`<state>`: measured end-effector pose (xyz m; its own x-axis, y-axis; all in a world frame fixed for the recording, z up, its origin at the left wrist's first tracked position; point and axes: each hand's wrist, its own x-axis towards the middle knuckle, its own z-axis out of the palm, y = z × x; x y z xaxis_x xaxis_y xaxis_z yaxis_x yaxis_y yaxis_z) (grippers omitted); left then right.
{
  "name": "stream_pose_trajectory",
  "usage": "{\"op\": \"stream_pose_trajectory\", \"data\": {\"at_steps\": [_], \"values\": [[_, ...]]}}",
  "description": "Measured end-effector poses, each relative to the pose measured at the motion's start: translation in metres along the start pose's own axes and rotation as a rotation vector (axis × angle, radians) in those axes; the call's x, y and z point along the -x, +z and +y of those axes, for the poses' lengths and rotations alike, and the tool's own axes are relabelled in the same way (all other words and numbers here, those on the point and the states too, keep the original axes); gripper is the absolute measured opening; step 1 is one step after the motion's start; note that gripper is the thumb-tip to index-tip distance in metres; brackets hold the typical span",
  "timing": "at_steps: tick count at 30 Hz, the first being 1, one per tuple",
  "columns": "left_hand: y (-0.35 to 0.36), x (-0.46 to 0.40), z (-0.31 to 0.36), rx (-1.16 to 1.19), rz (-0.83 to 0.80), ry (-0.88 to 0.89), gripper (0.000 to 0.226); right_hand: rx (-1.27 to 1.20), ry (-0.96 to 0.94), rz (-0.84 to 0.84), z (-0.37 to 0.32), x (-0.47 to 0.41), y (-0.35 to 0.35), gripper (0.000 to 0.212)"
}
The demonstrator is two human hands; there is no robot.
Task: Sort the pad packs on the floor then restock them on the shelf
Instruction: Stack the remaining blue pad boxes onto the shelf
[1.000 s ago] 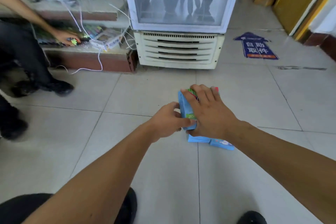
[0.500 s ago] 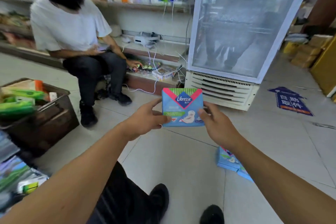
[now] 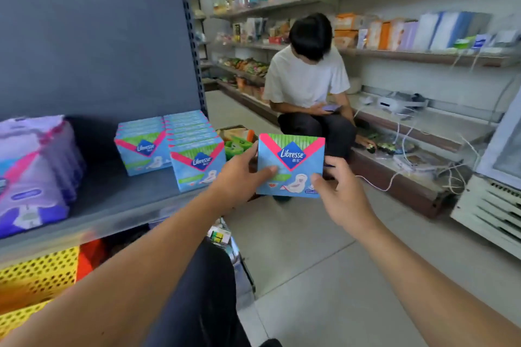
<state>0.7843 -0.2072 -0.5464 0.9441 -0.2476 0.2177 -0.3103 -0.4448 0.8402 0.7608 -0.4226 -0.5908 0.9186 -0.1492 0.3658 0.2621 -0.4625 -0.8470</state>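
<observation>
**Hands carry one pad pack toward the grey shelf**

Left hand (image 3: 239, 175) pinches the blue pad pack (image 3: 290, 166) at its nine o'clock edge, thumb on the printed face and the other fingers behind. I hold the pack upright in the air, just beside the front edge of the grey shelf (image 3: 118, 197). At ten o'clock from it two rows of the same packs (image 3: 172, 146) stand on the shelf, and purple packs (image 3: 33, 172) lie further at nine o'clock. My right hand (image 3: 341, 194) grips the pack's corner at five o'clock, thumb on the front.

I judge the pack light and soft, with a smooth film that may slip; holding both side edges seems safest, without squeezing the middle.

How many packs stay on the floor I cannot see. A seated person (image 3: 307, 84) at one o'clock hides part of the low ledge behind.
</observation>
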Motion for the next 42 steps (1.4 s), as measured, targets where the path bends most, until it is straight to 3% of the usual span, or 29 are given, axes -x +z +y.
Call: {"op": "stream_pose_trajectory", "data": {"at_steps": [5, 7, 11, 15, 18, 27, 42], "values": [[-0.079, 0.034, -0.02, -0.104, 0.217, -0.07, 0.028, 0.004, -0.125, -0.151, -0.057, -0.009, 0.071, 0.026], [-0.105, 0.047, -0.031, -0.115, 0.283, -0.098, 0.034, 0.024, -0.16, -0.196, -0.078, -0.009, 0.096, 0.031], [-0.148, 0.073, -0.057, -0.018, 0.403, -0.108, 0.027, 0.047, -0.221, -0.304, -0.113, -0.009, 0.141, 0.036], [-0.18, 0.097, -0.091, 0.074, 0.517, -0.167, 0.047, 0.148, -0.308, -0.39, -0.138, -0.013, 0.176, 0.035], [-0.2, 0.1, -0.113, 0.079, 0.587, -0.219, 0.047, 0.218, -0.364, -0.397, -0.15, -0.023, 0.189, 0.033], [-0.215, 0.058, -0.165, -0.116, 0.619, -0.315, 0.057, 0.549, -0.524, -0.33, -0.16, -0.084, 0.213, 0.04], [-0.21, -0.012, -0.198, -0.214, 0.63, -0.341, 0.057, 0.539, -0.505, -0.34, -0.153, -0.137, 0.238, 0.039]]}}
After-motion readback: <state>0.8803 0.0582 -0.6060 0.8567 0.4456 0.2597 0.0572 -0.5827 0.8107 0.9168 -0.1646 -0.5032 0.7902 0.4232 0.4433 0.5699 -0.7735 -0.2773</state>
